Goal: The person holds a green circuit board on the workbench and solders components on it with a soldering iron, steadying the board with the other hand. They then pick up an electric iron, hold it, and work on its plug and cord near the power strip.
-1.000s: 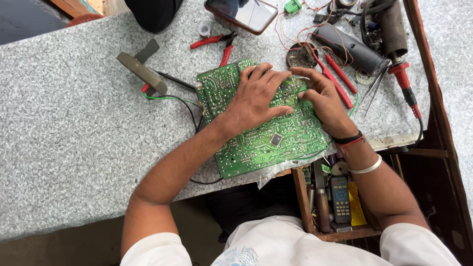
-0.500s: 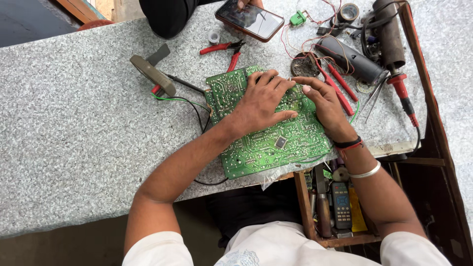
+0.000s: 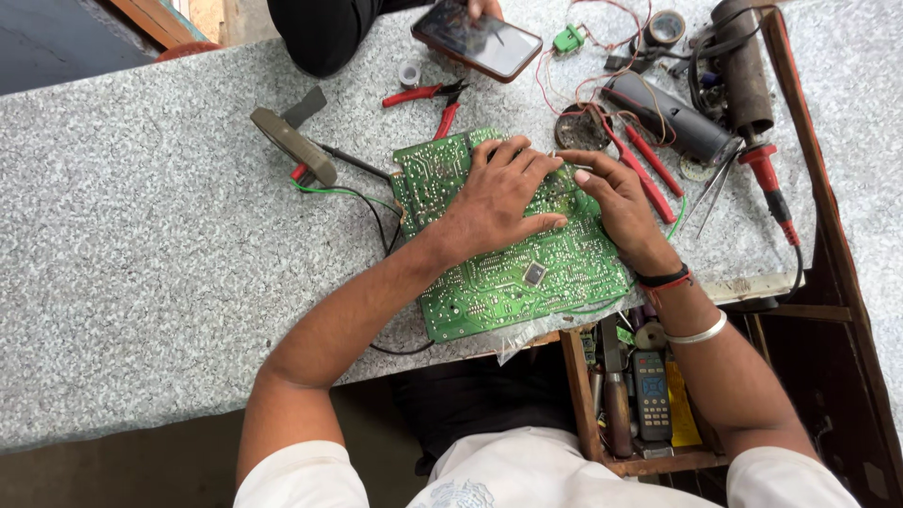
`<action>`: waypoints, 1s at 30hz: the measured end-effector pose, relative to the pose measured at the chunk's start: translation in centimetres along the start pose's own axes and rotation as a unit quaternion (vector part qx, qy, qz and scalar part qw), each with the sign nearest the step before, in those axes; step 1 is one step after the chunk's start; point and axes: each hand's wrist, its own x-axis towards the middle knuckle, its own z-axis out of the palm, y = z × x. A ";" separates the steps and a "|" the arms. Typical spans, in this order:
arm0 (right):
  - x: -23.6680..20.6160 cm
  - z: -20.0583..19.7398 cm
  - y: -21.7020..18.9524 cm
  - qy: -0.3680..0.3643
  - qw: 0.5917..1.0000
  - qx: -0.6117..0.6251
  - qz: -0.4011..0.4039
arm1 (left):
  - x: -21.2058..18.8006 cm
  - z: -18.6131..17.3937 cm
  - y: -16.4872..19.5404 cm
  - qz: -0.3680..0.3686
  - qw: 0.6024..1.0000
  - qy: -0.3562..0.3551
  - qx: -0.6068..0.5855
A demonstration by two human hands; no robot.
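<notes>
- Little has been shifted since the earlier frames: both hands are kept on the green circuit board (image 3: 513,254), with only the right fingers drawn slightly closer together over its upper edge.
- The left hand (image 3: 499,193) is laid flat on the upper middle of the circuit board, fingers spread apart and pressed against the solder side; nothing is gripped by it.
- The right hand (image 3: 616,193) is rested on the right part of the circuit board, just beside the left hand, its fingers loosely curled and pointed toward the left fingertips; whether something small is pinched there cannot be told.
- The circuit board is lain tilted on the grey speckled counter (image 3: 141,245), directly beneath both hands, its lower edge reaching past the counter's near edge.
- Left of the circuit board, a grey clamp meter (image 3: 293,146) is seen, with leads run to the board's corner.
- Above the circuit board, red-handled pliers (image 3: 428,99) are placed, and farther up a phone (image 3: 477,39) is held by another person's hand.
- Right of the circuit board, red-handled screwdrivers (image 3: 649,160) are found.
</notes>
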 end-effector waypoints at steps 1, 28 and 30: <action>-0.1 0.0 0.0 0.000 1.000 -0.004 0.002 | 0.0 0.0 0.0 0.000 1.000 0.001 -0.007; 0.2 -0.1 0.4 -0.009 0.999 -0.038 -0.015 | 0.2 0.4 -0.1 -0.004 1.000 -0.012 0.005; 0.1 -0.1 0.4 -0.006 0.999 -0.034 -0.019 | 0.3 0.6 -0.1 -0.004 1.000 -0.013 0.006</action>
